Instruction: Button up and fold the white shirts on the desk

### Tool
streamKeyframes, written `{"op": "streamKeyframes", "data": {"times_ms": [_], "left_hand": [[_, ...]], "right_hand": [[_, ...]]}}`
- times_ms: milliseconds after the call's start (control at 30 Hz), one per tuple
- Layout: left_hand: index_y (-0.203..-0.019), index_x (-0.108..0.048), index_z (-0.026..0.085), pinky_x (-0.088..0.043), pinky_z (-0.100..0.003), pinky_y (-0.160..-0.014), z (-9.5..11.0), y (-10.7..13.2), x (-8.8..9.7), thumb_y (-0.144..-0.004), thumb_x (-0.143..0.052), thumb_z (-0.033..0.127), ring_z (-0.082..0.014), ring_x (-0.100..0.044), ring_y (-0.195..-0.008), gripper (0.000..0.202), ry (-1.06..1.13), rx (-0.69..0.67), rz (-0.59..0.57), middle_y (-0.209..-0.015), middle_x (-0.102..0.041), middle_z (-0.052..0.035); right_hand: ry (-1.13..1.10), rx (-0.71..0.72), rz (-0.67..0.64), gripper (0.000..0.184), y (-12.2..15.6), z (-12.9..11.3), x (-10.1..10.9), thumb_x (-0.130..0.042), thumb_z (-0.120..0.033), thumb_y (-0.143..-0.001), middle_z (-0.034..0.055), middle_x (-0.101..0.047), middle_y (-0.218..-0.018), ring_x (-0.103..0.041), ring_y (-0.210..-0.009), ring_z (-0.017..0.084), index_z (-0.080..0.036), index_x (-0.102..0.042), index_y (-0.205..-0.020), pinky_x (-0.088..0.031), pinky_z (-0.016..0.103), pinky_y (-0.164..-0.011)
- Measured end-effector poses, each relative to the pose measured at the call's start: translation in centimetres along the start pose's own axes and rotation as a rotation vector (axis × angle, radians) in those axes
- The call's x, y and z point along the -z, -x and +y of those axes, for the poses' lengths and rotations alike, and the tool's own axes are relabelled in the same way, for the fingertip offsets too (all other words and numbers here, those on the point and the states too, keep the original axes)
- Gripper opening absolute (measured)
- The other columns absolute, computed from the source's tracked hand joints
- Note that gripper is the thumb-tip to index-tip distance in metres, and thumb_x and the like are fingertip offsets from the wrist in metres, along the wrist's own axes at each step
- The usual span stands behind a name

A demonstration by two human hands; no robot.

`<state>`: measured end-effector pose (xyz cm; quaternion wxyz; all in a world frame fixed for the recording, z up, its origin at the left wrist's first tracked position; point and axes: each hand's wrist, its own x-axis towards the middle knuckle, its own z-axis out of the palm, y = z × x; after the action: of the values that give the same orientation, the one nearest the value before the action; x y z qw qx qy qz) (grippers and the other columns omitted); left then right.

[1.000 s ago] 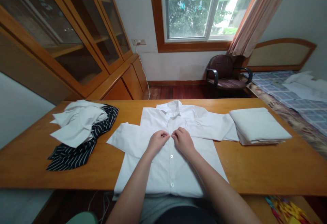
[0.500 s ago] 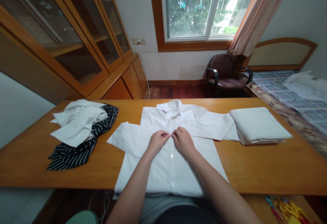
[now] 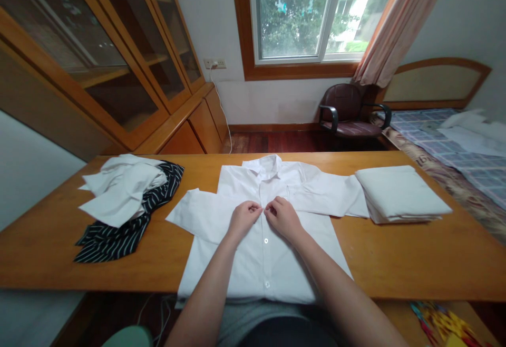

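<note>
A white button-up shirt [image 3: 245, 262] lies front side up on the wooden table, its collar away from me and its sleeves out to both sides. My left hand [image 3: 245, 215] and my right hand [image 3: 281, 216] meet at the front placket, around the middle of the chest. Both pinch the shirt's edge there between thumb and fingers, tips nearly touching. Whatever button lies between them is hidden by the fingers. Lower on the placket, two white buttons show. The right sleeve reaches a folded white cloth stack [image 3: 401, 191].
On the left of the table [image 3: 415, 262] are a crumpled white cloth [image 3: 122, 189] and a black striped cloth [image 3: 114, 241]. Beyond stand a glass-door cabinet [image 3: 166, 109], an armchair [image 3: 350, 107] and a bed [image 3: 454, 131]. Colourful strips [image 3: 446, 323] lie below the table's right front edge.
Hardly anything differs. Both hands stay at the same place on the placket, with only a tiny shift of the fingers. The shirt and other cloths lie as before.
</note>
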<state>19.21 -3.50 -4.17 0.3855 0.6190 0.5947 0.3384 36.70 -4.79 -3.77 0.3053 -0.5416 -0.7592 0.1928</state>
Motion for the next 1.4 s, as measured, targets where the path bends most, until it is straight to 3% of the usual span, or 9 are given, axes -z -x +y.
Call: {"op": "streamKeyframes", "data": {"times_ms": [867,1400], "left_hand": [[-0.078,-0.071,0.018,-0.048,-0.026,-0.067,-0.12,0.27,-0.02,-0.077,-0.065,0.033,-0.017,-0.064,-0.07,0.016,-0.056,-0.064,0.003,-0.076,-0.071,-0.0027],[-0.077,-0.071,0.018,-0.05,-0.026,-0.071,0.09,0.46,0.0,-0.079,-0.064,0.029,-0.0157,-0.063,-0.069,0.013,-0.07,-0.1,0.034,-0.078,-0.071,-0.002]], "right_hand": [[0.061,-0.033,0.021,0.012,-0.05,-0.16,-0.29,-0.062,-0.02,-0.089,0.0032,-0.059,-0.081,-0.055,-0.081,0.017,-0.019,-0.064,-0.077,-0.039,0.028,-0.074],[0.019,0.008,0.009,0.008,0.03,-0.06,0.0,-0.064,-0.02,-0.089,0.0028,-0.06,-0.083,-0.056,-0.083,0.017,-0.019,-0.068,-0.082,-0.04,0.028,-0.077]]}}
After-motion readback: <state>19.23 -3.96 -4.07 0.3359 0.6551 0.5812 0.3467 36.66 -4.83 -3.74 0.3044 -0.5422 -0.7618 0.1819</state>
